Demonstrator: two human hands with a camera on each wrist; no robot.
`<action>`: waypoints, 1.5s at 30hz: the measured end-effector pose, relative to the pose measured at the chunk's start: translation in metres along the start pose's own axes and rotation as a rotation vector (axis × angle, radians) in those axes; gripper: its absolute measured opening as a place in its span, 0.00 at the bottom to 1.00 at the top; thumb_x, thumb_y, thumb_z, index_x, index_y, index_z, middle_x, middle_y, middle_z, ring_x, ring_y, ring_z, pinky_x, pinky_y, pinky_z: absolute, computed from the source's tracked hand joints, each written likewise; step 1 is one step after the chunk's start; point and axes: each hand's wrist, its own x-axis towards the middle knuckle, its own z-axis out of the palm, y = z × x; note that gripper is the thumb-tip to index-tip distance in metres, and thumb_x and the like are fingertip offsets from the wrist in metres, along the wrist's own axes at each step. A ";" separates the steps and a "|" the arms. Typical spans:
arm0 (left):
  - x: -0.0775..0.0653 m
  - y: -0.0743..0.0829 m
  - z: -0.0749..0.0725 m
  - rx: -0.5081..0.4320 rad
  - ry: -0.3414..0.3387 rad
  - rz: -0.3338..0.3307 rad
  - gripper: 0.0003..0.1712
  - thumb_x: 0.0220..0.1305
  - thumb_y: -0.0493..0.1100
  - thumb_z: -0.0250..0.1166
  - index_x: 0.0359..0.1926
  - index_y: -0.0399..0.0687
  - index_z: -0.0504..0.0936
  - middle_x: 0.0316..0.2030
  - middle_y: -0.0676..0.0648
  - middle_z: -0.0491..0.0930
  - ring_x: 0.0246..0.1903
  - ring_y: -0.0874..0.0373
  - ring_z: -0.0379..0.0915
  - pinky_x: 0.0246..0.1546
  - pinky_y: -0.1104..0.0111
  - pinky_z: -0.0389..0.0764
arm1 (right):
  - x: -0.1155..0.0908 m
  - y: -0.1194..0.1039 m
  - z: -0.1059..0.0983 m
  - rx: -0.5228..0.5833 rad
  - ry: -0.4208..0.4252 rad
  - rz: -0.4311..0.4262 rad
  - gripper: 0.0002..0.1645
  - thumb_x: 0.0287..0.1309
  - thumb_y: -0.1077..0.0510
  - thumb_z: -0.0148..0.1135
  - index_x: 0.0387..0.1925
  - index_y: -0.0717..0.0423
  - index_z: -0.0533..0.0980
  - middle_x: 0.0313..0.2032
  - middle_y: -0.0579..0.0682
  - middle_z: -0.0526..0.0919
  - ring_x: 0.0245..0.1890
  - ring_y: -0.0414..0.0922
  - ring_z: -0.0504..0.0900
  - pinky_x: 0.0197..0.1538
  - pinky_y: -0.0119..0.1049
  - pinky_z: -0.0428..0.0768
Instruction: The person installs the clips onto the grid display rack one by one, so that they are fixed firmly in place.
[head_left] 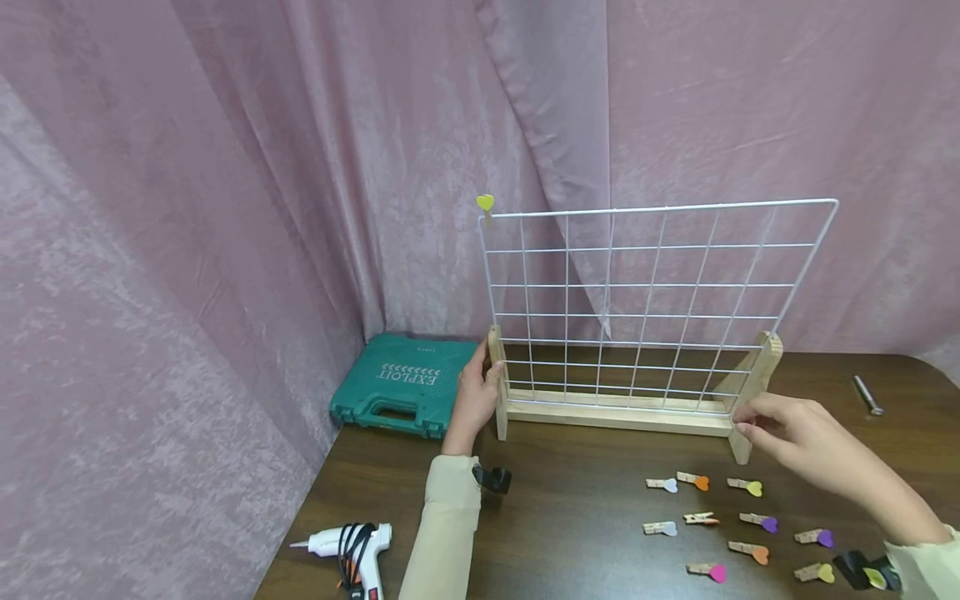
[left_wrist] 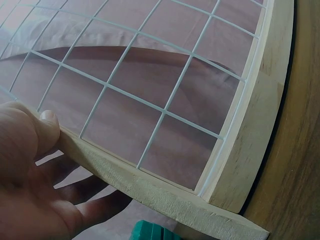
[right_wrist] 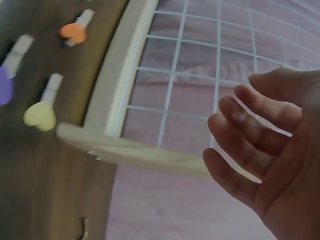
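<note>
A white wire grid (head_left: 660,286) stands upright in a wooden stand (head_left: 622,417) on the table. My left hand (head_left: 474,396) holds the stand's left side piece (left_wrist: 135,175), thumb on the near face and fingers behind it. Beside the right side piece (head_left: 763,367) is my right hand (head_left: 806,433), its fingers (right_wrist: 240,135) loosely bent with nothing between them; whether they touch the wood I cannot tell. A clothespin with a yellow heart (head_left: 486,202) sits on the grid's top left corner.
Several small wooden clothespins with coloured hearts (head_left: 750,550) lie in front of the stand's right half. Behind my left hand is a green tool case (head_left: 408,392). A white glue gun (head_left: 326,543) lies front left, and a metal bolt (head_left: 867,395) at the right.
</note>
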 end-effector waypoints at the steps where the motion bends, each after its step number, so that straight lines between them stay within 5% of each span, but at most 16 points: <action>1: 0.000 0.000 0.000 -0.001 0.000 -0.003 0.29 0.68 0.40 0.53 0.68 0.47 0.59 0.53 0.37 0.74 0.50 0.50 0.73 0.48 0.58 0.75 | -0.003 0.002 0.001 0.000 -0.019 0.003 0.15 0.46 0.68 0.67 0.30 0.44 0.78 0.27 0.29 0.76 0.27 0.28 0.73 0.30 0.21 0.71; 11: 0.000 -0.001 -0.003 0.010 -0.015 0.005 0.29 0.68 0.42 0.53 0.68 0.46 0.60 0.55 0.38 0.73 0.53 0.50 0.70 0.52 0.57 0.72 | -0.031 0.023 0.022 -0.019 -0.199 0.024 0.13 0.41 0.64 0.71 0.27 0.45 0.77 0.25 0.33 0.76 0.26 0.26 0.70 0.26 0.31 0.73; 18: 0.000 -0.003 -0.004 0.018 -0.006 0.022 0.29 0.68 0.42 0.53 0.68 0.46 0.60 0.55 0.38 0.73 0.54 0.50 0.70 0.52 0.58 0.71 | -0.038 0.029 0.030 -0.073 -0.372 0.127 0.12 0.37 0.61 0.71 0.28 0.51 0.78 0.28 0.39 0.80 0.27 0.34 0.77 0.30 0.36 0.76; 26: 0.000 -0.003 -0.004 0.019 -0.008 0.019 0.29 0.68 0.42 0.54 0.68 0.47 0.60 0.54 0.38 0.74 0.52 0.51 0.71 0.50 0.58 0.73 | -0.045 0.033 0.039 -0.117 -0.457 0.220 0.11 0.37 0.58 0.72 0.24 0.45 0.76 0.21 0.35 0.70 0.21 0.33 0.67 0.23 0.35 0.67; 41: 0.001 -0.002 -0.004 0.026 -0.004 0.017 0.29 0.68 0.42 0.53 0.68 0.46 0.60 0.54 0.37 0.73 0.52 0.49 0.71 0.50 0.57 0.73 | -0.042 0.033 0.047 -0.165 -0.457 0.255 0.23 0.37 0.63 0.72 0.15 0.46 0.63 0.16 0.39 0.62 0.17 0.36 0.59 0.20 0.32 0.57; 45: 0.001 -0.002 -0.002 0.036 -0.001 0.012 0.29 0.68 0.41 0.54 0.68 0.45 0.61 0.54 0.38 0.74 0.52 0.50 0.71 0.51 0.58 0.73 | -0.043 0.036 0.046 -0.108 -0.438 0.209 0.21 0.36 0.63 0.71 0.16 0.46 0.64 0.16 0.37 0.60 0.17 0.33 0.58 0.20 0.30 0.57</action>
